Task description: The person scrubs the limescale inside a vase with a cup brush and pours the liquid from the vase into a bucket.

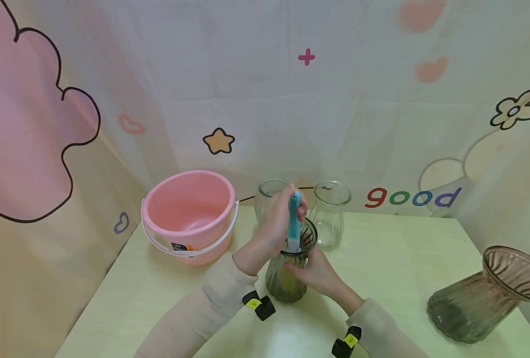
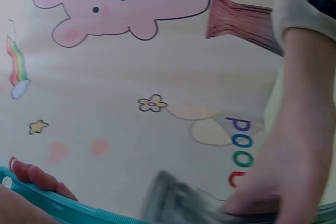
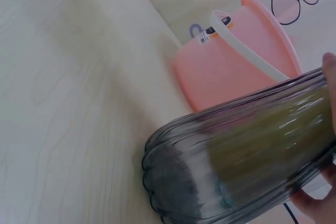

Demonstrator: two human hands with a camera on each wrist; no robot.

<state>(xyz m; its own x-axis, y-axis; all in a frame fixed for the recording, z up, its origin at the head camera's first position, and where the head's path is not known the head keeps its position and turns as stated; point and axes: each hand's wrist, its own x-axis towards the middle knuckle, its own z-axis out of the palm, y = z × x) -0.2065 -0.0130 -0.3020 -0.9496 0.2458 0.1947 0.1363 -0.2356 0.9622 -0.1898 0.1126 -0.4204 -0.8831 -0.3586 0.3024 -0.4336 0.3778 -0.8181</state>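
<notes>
A dark ribbed glass vase (image 1: 286,281) stands on the pale green table (image 1: 395,258) near its middle. My left hand (image 1: 276,221) grips the teal handle of a brush (image 1: 294,221) whose lower end goes down into the vase mouth. My right hand (image 1: 316,272) holds the vase around its neck and side. In the left wrist view the teal handle (image 2: 68,209) crosses the bottom under my left fingertips (image 2: 31,176), with my right hand (image 2: 294,182) on the vase rim (image 2: 178,203). In the right wrist view the vase (image 3: 236,156) fills the frame, a greenish blur showing inside it.
A pink bucket (image 1: 189,214) with a white handle stands left of the vase, also in the right wrist view as the bucket (image 3: 236,61). Two clear glass vases (image 1: 269,193) (image 1: 329,214) stand behind. A large brown ribbed vase (image 1: 484,298) leans at the table's right edge. A printed cloth hangs behind.
</notes>
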